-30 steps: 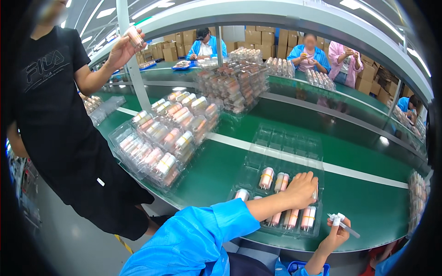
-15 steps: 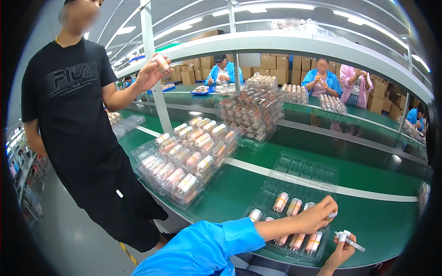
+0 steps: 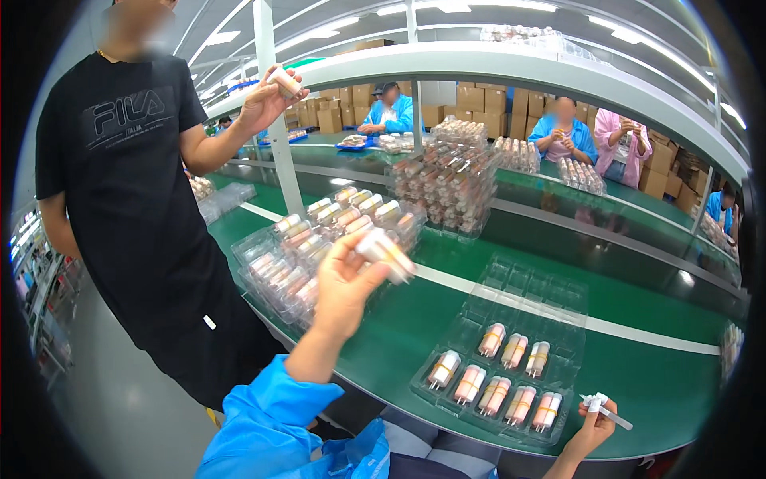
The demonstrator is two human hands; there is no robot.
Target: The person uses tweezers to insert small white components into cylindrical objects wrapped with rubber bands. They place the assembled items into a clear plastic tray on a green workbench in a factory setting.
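Observation:
My left hand point(image 3: 347, 287) is raised above the belt, its fingers closed around a small white-and-pink cylinder point(image 3: 386, 254) with a yellow band, blurred by motion. Near the belt's front edge at the right, my right hand point(image 3: 594, 429) pinches a slim white stick-like tool point(image 3: 614, 416) with a small white piece at its top. Between the hands lies an open clear plastic blister tray point(image 3: 499, 423). Its near row and part of the row behind hold similar banded cylinders point(image 3: 470, 384), with thin prongs at their near ends. The tray's far half has unfilled pockets.
Stacked filled trays point(image 3: 275, 275) stand left of the open tray, and a taller stack point(image 3: 443, 191) stands behind. A person in black point(image 3: 136, 199) at the left holds up a similar cylinder point(image 3: 285, 81). A white shelf frame point(image 3: 479, 64) crosses above the green belt point(image 3: 638, 383).
My left hand has swung up and left from over the tray, now showing the cylinder it holds. My right hand has barely moved. The tray's cylinders are now uncovered.

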